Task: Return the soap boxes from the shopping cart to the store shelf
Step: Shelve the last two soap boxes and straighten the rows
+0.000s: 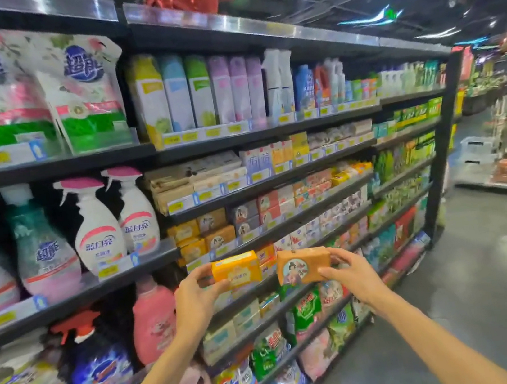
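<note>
The left hand (194, 293) is gripping a yellow box (236, 269) and the right hand (349, 271) is gripping a tan box (303, 264), long axes running level, side by side. Just beyond and slightly above, matching stacks (201, 236) are sitting on the shelf (252, 240), nearer the left hand. The cart is not showing.

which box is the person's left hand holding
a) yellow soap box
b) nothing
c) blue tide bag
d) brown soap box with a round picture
a: the left hand grips the yellow soap box in front of the shelf, while the right hand holds the brown soap box with the round picture.
</note>
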Demonstrator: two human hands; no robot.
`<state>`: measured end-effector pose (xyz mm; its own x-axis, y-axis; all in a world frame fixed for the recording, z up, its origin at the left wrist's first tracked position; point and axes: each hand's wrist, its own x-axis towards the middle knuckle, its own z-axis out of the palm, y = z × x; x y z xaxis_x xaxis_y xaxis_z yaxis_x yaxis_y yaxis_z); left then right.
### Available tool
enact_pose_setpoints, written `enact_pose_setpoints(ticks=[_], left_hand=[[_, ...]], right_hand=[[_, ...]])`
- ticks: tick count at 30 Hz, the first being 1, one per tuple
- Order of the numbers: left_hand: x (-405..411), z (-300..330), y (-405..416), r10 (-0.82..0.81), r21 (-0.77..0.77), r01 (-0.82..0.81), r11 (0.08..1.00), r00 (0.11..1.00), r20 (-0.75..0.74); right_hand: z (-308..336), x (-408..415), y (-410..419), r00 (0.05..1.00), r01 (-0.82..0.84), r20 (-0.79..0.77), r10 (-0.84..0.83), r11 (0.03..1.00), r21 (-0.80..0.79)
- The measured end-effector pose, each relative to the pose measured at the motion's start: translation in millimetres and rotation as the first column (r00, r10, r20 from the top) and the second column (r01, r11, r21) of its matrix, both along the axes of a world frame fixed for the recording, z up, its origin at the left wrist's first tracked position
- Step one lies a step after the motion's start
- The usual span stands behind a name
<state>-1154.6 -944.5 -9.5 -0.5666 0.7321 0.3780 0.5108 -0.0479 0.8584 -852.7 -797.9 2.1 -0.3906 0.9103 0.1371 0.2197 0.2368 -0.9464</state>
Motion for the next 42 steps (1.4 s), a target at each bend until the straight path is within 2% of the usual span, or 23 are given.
enact_pose_setpoints(ticks=[8,12,21,25,31,36,42], left_hand=[[-41.9,-12.2,102.0,0.138,0.044,-0.138,0.989,0.990,0.021],[-73.0,-10.5,146.7,0.212,0.051,-0.211,0.976,0.977,-0.016],[-91.9,-12.9,193.5,0.476,0.086,-0.472,0.877,0.880,-0.018],[-94.0,-15.4,211.2,0.595,0.071,-0.593,0.802,0.803,-0.008],[-109.7,-11.1,232.8,0.718,-0.010,-0.720,0.694,0.692,-0.077],[-110.5,-10.2,239.1,0.759,-0.110,-0.762,0.638,0.647,-0.081],[-107.4,-22.0,245.3,0.799,-0.101,-0.816,0.569,0.578,-0.167]], right_hand=[[-11.3,-57.5,117.7,0.997,-0.078,0.004,0.078,0.997,0.001],[-10.4,-97.5,171.8,0.991,-0.133,0.019,0.133,0.991,0.003],[-12.7,-175.5,250.1,0.960,-0.279,-0.013,0.280,0.959,0.047],[-8.1,-202.6,270.1,0.930,-0.363,-0.021,0.366,0.929,0.076],[-11.4,-225.5,298.0,0.882,-0.471,-0.003,0.472,0.880,0.060],[-14.7,-236.3,307.2,0.880,-0.474,0.013,0.474,0.877,0.078],[-25.3,-251.1,298.5,0.905,-0.422,-0.025,0.425,0.903,0.082]])
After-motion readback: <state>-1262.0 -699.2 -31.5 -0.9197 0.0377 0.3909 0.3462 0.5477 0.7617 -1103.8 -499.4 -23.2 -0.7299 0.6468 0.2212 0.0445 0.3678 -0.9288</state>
